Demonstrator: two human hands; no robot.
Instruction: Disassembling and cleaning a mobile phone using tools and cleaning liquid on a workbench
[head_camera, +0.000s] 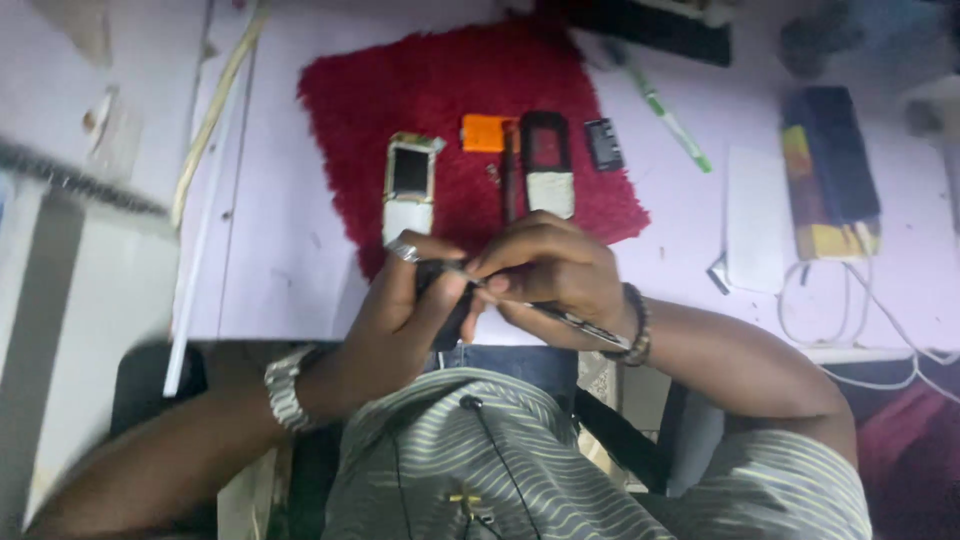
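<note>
At the near edge of the worktop (280, 250), the left hand (400, 310) has its grip closed around a small dark device (452, 312), mostly hidden by the fingers; a ring sits on one finger and a metal watch (283, 388) on the wrist. The right hand (550, 270), with a bead bracelet (638, 325), pinches a thin metal tool (575, 318) whose tip meets the dark device, the grip narrow and tight on the shaft.

Just beyond the hands a red shaggy mat (440, 80) lies on the middle of the worktop. On it, from left to right, are a phone frame (410, 185) with a dark screen, a small orange rectangle (482, 132), a dark slim pen-like tool (510, 180), a black phone cover (547, 160) with a pale lower part, and a small dark battery-like block (603, 143).

Toward the right edge a green and white pen (672, 122) lies slanted off the mat, then a white flat box (757, 220), and a dark rectangular pack (830, 170) with yellow and red patches, with white cables (850, 300) curling beneath it. The worktop is pale lilac. A long pale strip (200, 200) runs along its left edge. The picture is somewhat blurred.
</note>
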